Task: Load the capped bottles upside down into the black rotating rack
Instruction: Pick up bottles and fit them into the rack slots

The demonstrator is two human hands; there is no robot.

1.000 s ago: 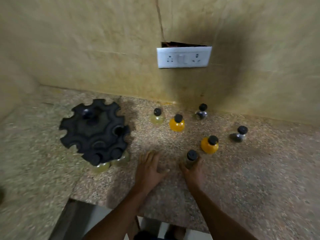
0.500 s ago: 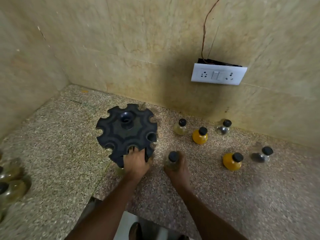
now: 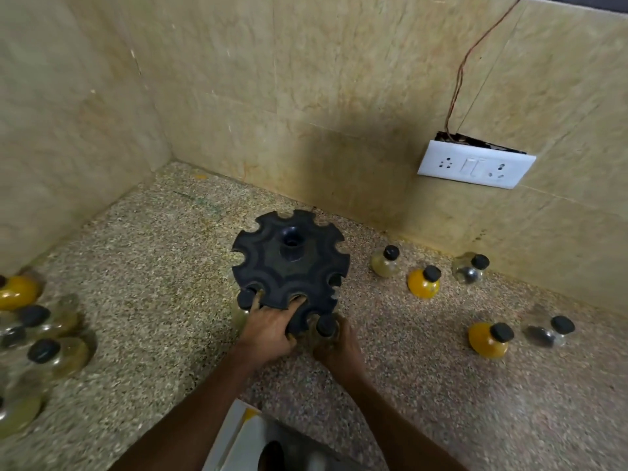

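right hand slid its capped bottle over to the black rack, left hand now gripping its rim

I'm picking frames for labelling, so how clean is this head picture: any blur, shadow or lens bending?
Head view: the round capped bottles at the left edge are smeared by motion blur; the black notched rotating rack and the white wall socket plate are sharp; a broad soft shadow darkens the beige tiled wall behind the rack; wide-angle bending curves the wall lines.
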